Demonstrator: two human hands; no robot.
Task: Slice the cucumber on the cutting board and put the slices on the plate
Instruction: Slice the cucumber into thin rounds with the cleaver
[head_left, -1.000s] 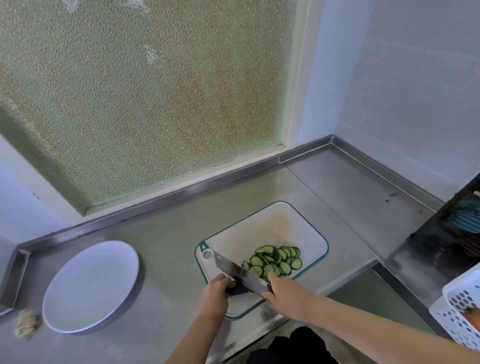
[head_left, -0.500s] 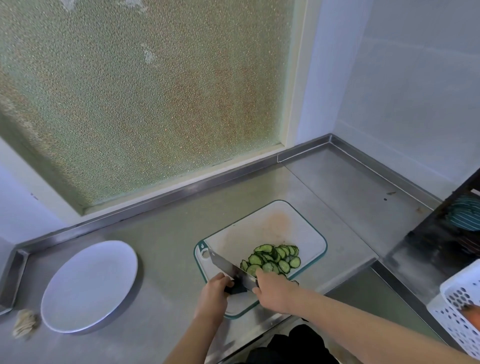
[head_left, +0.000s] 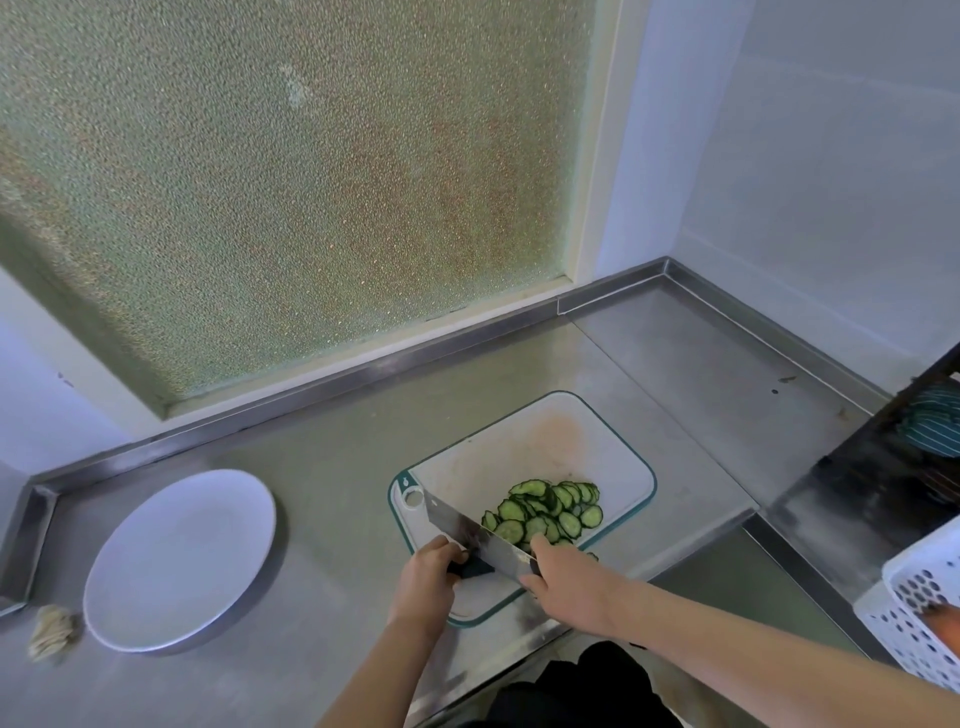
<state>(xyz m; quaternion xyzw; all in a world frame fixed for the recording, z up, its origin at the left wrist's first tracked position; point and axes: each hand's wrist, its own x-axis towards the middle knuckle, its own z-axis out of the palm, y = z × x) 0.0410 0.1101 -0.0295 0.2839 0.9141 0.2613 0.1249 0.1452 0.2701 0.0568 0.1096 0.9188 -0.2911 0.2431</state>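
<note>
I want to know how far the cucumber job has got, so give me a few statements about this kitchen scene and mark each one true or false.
1. The slices lie on the board. True.
2. The plate holds some slices. False: it is bare.
3. The left hand grips the knife by its handle. True.
4. The plate lies to the right of the board. False: it lies to the board's left.
5. The basket stands on the board. False: it stands apart, at the far right.
</note>
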